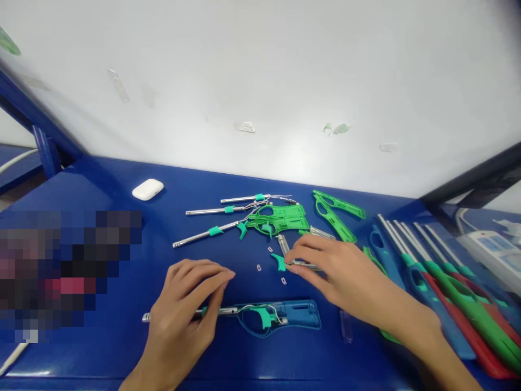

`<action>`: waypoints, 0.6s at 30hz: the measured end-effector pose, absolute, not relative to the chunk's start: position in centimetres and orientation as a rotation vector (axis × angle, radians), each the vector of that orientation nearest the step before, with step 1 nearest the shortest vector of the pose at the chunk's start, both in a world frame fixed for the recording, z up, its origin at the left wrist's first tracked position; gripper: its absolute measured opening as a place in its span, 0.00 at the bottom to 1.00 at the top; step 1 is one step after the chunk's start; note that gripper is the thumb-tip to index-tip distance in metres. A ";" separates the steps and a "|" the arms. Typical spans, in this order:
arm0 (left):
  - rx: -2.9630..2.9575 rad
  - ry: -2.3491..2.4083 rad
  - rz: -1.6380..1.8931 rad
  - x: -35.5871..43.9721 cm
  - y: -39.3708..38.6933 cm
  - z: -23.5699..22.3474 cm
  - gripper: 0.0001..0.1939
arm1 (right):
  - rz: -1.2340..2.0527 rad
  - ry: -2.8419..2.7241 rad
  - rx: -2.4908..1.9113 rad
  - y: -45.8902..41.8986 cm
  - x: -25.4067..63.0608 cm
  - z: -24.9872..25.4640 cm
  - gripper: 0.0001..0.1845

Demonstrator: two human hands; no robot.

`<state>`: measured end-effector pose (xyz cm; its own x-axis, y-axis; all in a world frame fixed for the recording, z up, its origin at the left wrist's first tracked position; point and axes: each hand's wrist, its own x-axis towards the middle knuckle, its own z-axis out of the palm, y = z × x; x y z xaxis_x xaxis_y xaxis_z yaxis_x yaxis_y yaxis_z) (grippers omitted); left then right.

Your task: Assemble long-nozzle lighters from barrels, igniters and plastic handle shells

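Note:
My left hand (185, 304) rests on the metal tube of a half-open blue lighter body (285, 316) lying at the near edge of the blue table (101, 179), fingers curled over the tube. My right hand (329, 269) reaches left and pinches a small metal part with a teal trigger piece (280, 263) on the table. Beyond it lies a green lighter half shell (280, 218) with metal tubes with teal collars (211, 232) beside it.
A second green shell (334, 213) lies at the back right. Several finished long lighters in blue, red and green (448, 288) lie in a row at the right. A white earbud case (147, 189) sits at the back left. Tiny metal clips (259, 267) dot the table.

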<state>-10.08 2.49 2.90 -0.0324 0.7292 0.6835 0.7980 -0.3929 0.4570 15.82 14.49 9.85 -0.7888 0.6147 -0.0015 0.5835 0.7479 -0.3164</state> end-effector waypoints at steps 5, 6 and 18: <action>-2.179 -1.674 -1.375 -10.1 2.5 2.6 0.16 | 0.486 -2.850 -1.000 13.9 15.8 9.3 0.14; -2.195 -1.670 -1.358 -10.1 2.5 2.6 0.16 | 0.498 -2.843 -1.008 13.8 15.9 9.2 0.15; -2.224 -1.618 -1.331 -10.1 2.4 2.6 0.18 | 0.546 -2.572 -1.222 12.2 17.7 9.4 0.15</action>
